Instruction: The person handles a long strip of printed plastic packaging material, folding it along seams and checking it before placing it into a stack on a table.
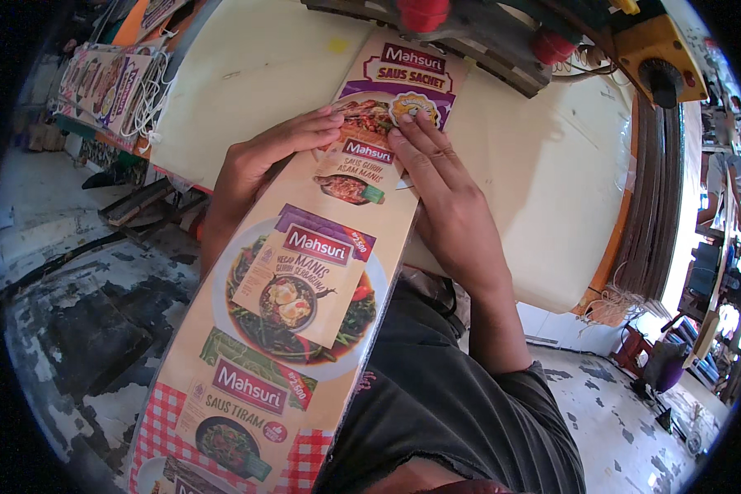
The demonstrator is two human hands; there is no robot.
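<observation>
A long, glossy printed advertising strip (313, 255), beige with pictures of sauce sachets and dishes, runs slantwise from the far middle down to the near left. Its far end lies on a cream-topped table (543, 189); the near part extends past the table's edge, over my lap. My left hand (276, 144) rests across the strip's left edge, fingers stretched over the printed face and thumb out of sight. Flat on the right side lies my right hand (440, 177), its fingers extended together toward the far end, near a yellow printed badge.
Beyond the strip stands a dark metal machine (494, 49) with red knobs. A yellow box (663, 62) with a black dial hangs at far right. Brown strips (657, 189) are stacked beside the table. Printed sheets (99, 90) and white cord (152, 95) sit at left.
</observation>
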